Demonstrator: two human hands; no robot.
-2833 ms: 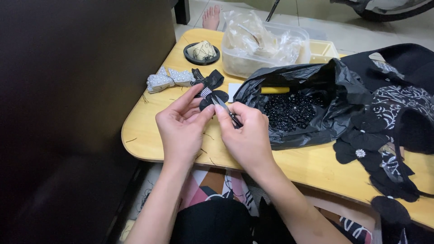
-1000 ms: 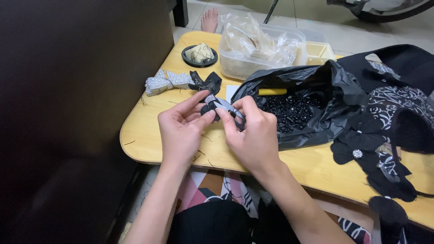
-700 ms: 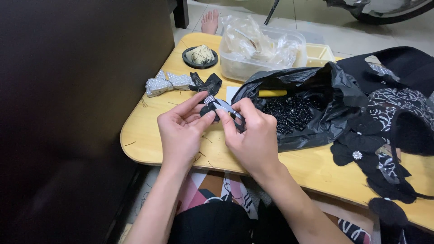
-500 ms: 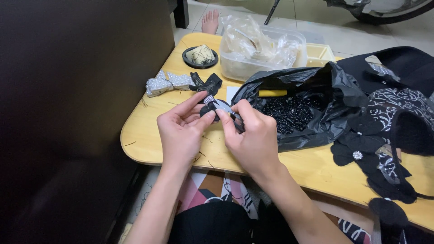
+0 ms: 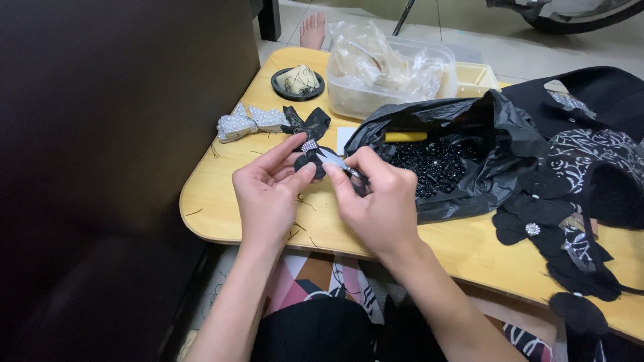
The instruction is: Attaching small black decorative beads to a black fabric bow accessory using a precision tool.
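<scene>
**Small black bow pinched over the table edge**

A small black bow piece [image 5: 310,161] is held above the near side of the wooden table [image 5: 221,194], between the two hands. It is gripped by the left hand [image 5: 268,194], whose thumb and forefinger are closed on its lower part while the remaining fingers are curled loosely underneath. A sparkly silver band is seen across the middle of the bow.

The right hand [image 5: 379,204] is brought up against it from the other side. Its thumb and forefinger are pinched shut on a thin, pale, shiny strip [image 5: 333,159] that runs to the bow; what exactly the strip is cannot be told.

Just beyond the hands, a finished black bow [image 5: 307,123] is laid flat on the table, and beside it a silver beaded bow [image 5: 243,123]. Farther back, a small round black dish [image 5: 297,82] and a clear plastic tub [image 5: 396,70] stuffed with crumpled plastic are set. To the right, an open black plastic bag [image 5: 463,157] of dark beads is spread out, with a yellow stick [image 5: 404,137] lying at its mouth. Black fabric pieces [image 5: 557,228] are heaped at the far right edge.
</scene>
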